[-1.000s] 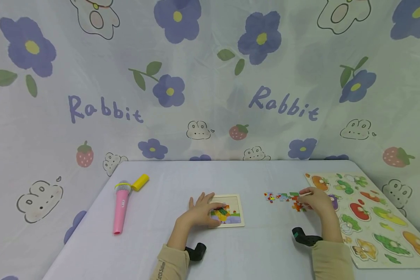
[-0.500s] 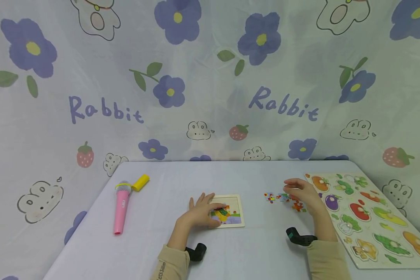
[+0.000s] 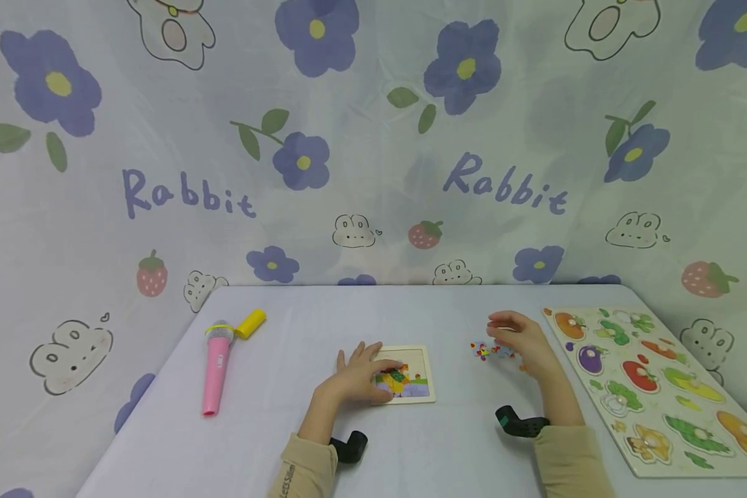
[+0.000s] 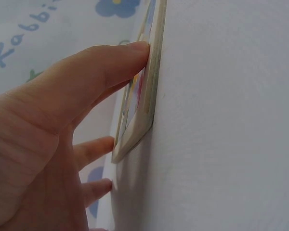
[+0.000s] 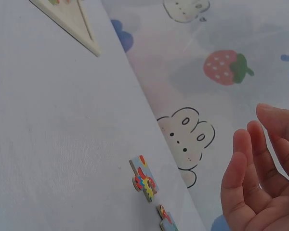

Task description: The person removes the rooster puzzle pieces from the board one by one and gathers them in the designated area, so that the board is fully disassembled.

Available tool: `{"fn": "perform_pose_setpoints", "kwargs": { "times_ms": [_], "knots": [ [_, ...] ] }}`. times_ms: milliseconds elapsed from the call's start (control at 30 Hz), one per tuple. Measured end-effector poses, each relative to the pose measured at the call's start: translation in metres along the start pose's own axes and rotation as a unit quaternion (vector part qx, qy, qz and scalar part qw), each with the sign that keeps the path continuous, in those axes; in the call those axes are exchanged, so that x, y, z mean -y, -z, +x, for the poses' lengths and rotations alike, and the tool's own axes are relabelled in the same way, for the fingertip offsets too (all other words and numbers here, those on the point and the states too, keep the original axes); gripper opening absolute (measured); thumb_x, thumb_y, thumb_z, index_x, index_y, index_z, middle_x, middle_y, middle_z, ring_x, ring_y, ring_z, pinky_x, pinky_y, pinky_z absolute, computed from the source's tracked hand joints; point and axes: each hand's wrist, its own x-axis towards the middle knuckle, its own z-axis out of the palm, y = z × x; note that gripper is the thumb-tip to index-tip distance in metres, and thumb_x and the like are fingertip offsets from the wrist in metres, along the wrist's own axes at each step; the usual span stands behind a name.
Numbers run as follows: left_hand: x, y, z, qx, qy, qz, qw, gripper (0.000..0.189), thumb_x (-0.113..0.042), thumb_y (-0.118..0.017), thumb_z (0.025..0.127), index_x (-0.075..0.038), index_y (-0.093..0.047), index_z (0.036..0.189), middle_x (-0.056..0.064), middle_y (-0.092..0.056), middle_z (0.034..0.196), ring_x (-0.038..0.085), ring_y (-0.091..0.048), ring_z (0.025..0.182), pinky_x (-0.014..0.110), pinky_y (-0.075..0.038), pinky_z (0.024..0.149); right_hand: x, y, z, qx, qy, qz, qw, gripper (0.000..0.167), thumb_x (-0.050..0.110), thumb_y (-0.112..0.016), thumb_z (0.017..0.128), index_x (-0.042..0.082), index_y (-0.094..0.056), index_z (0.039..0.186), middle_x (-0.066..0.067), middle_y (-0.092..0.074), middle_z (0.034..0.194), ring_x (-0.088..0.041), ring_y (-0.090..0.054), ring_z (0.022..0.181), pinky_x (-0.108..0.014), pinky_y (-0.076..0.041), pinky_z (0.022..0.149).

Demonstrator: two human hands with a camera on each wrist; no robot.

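Note:
My left hand [image 3: 356, 379] rests on the left side of a small wooden puzzle tray [image 3: 430, 377], its fingers spread. In the left wrist view the thumb [image 4: 101, 65] presses the tray's near edge, and other fingers reach beyond its side. Part of a colourful picture [image 3: 409, 384] fills the tray's lower area; bare wood shows above. My right hand [image 3: 524, 340] hovers over loose jigsaw pieces [image 3: 481, 351] to the right of the tray. Its fingers are loosely bent with nothing visible between them in the right wrist view. It hides several of the pieces.
A large vegetable peg board [image 3: 666, 387] lies along the table's right side. At the left are a pink toy microphone [image 3: 215, 373] and a yellow cylinder [image 3: 250, 324]. A patterned curtain [image 3: 373, 138] hangs behind the table's far edge.
My right hand has lifted from the right-hand end of the loose pieces and moved left above them. The left hand and the puzzle tray stay in place.

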Motion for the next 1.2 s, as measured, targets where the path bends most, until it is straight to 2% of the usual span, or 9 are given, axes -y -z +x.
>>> {"fn": "perform_pose_setpoints", "kwargs": {
  "times_ms": [133,300,467,633,867,1067,1200],
  "knots": [
    [-0.001,0.002,0.0,-0.001,-0.002,0.0,1.0,0.053,-0.037,-0.07,0.078,-0.031,-0.054,0.128,0.011,-0.022,0.151,0.042,-0.009,0.138,0.069,0.003,0.101,0.002,-0.008,0.0,-0.004,0.016,0.001,0.9999,0.045,0.018,-0.065,0.086,-0.007,-0.049,0.12,0.002,-0.059,0.096,-0.004,-0.06,0.083,-0.018,-0.05,0.075],
    [-0.002,0.003,0.0,-0.001,-0.001,0.002,1.0,0.053,-0.037,-0.07,0.078,-0.03,-0.054,0.128,0.012,-0.023,0.15,0.042,-0.009,0.138,0.07,0.002,0.1,0.006,-0.019,-0.001,0.014,0.041,0.006,0.9991,0.041,0.014,-0.066,0.085,-0.009,-0.051,0.116,-0.002,-0.06,0.096,-0.005,-0.06,0.082,-0.023,-0.051,0.076],
    [-0.002,0.003,0.0,0.001,-0.001,0.003,1.0,0.053,-0.037,-0.07,0.078,-0.03,-0.054,0.128,0.012,-0.022,0.151,0.042,-0.009,0.138,0.07,0.002,0.1,0.007,-0.031,0.001,0.033,0.041,0.007,0.9986,0.041,0.01,-0.066,0.084,-0.01,-0.051,0.116,-0.006,-0.061,0.098,-0.008,-0.061,0.083,-0.027,-0.051,0.076],
    [-0.001,0.002,0.0,-0.001,-0.001,0.003,1.0,0.053,-0.037,-0.07,0.078,-0.03,-0.054,0.129,0.012,-0.022,0.151,0.042,-0.009,0.138,0.07,0.002,0.1,0.007,-0.04,0.001,0.038,0.041,0.0,0.9984,0.036,0.008,-0.067,0.082,-0.008,-0.054,0.113,-0.011,-0.061,0.1,-0.008,-0.06,0.082,-0.023,-0.051,0.074],
    [0.0,0.001,0.001,0.0,0.002,-0.005,1.0,0.055,-0.037,-0.071,0.078,-0.03,-0.053,0.129,0.011,-0.022,0.151,0.041,-0.009,0.138,0.069,0.004,0.1,0.007,-0.053,0.002,0.043,0.029,-0.027,0.9983,0.032,0.01,-0.067,0.083,-0.003,-0.057,0.11,-0.009,-0.063,0.1,-0.009,-0.06,0.082,-0.025,-0.049,0.07],
    [0.001,0.0,0.001,-0.005,0.001,-0.007,1.0,0.061,-0.035,-0.072,0.077,-0.029,-0.048,0.133,0.011,-0.023,0.151,0.041,-0.009,0.139,0.069,0.003,0.101,0.005,-0.063,0.001,0.067,0.042,-0.02,0.9966,0.031,0.006,-0.067,0.082,-0.005,-0.058,0.108,-0.012,-0.063,0.099,-0.012,-0.061,0.085,-0.026,-0.05,0.074],
    [0.0,0.0,0.002,-0.009,0.003,0.0,1.0,0.069,-0.033,-0.073,0.076,-0.025,-0.043,0.137,0.01,-0.024,0.15,0.04,-0.01,0.139,0.069,0.002,0.101,0.006,-0.071,-0.001,0.075,0.035,-0.022,0.9963,0.029,0.005,-0.068,0.08,-0.004,-0.059,0.106,-0.011,-0.063,0.097,-0.015,-0.061,0.087,-0.028,-0.049,0.075]
  ]
}}
